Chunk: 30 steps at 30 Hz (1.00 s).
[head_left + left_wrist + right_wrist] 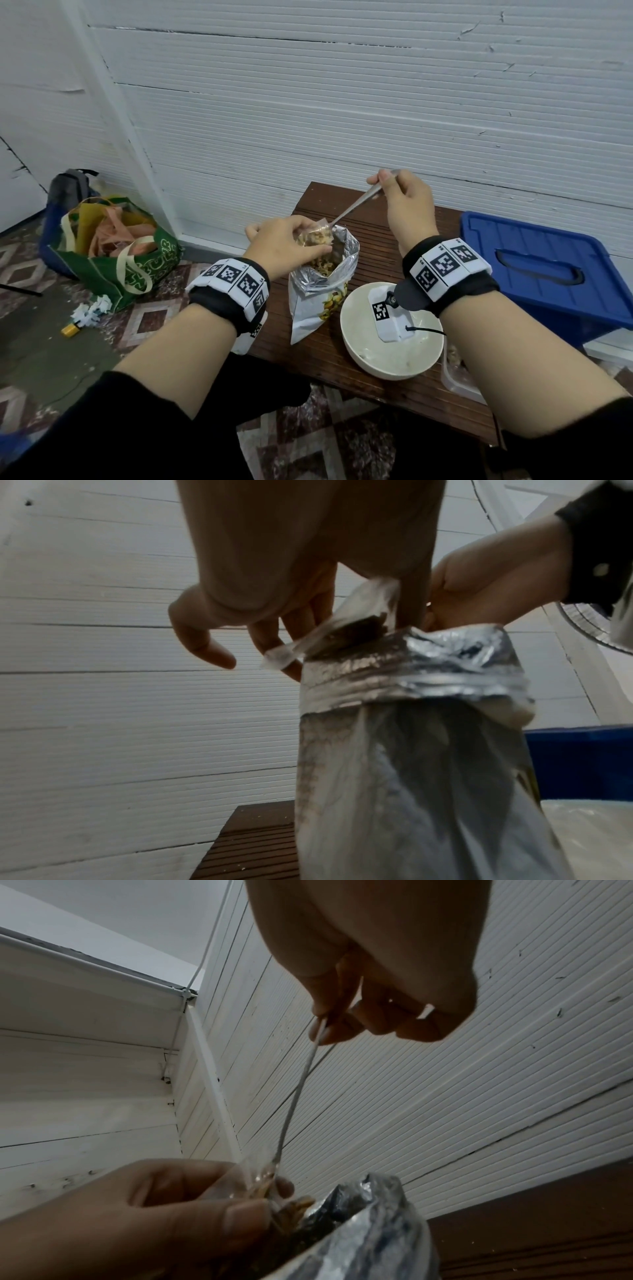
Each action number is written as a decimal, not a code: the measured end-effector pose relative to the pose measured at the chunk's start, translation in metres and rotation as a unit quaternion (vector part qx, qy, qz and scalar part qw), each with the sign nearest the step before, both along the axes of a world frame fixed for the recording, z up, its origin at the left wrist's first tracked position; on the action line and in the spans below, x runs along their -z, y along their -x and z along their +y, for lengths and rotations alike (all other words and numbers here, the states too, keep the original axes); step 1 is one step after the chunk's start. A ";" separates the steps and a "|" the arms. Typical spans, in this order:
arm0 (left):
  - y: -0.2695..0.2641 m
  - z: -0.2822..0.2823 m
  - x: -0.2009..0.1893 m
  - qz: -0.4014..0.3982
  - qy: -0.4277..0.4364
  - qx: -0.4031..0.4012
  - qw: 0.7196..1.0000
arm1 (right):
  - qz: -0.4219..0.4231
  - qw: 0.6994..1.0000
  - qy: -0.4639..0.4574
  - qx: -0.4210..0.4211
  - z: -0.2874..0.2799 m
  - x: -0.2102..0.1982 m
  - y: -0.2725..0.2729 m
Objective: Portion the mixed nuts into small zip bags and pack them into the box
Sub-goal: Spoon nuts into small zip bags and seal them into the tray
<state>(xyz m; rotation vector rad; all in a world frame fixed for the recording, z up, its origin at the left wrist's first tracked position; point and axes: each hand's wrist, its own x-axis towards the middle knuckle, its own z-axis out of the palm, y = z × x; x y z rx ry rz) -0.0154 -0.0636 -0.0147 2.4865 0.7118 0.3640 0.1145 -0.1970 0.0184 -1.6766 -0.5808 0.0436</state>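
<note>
Head view: spoon (356, 205) bowl inside zip bag (317, 234).

The spoon (356, 207) bowl is buried inside the zip bag (317, 236), can't see what's on it. Right arm covers most of the clear tub (455, 377). Foil bag (411, 777) runs off the bottom edge.

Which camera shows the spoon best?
The head view: the spoon runs from the right hand down into the small zip bag. The right wrist view shows only its thin handle edge-on. The left wrist view hides it.
</note>
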 end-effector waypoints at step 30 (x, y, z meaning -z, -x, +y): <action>0.008 0.015 0.009 -0.061 0.130 -0.019 0.989 | -0.281 0.925 0.226 -0.120 -0.002 0.035 0.020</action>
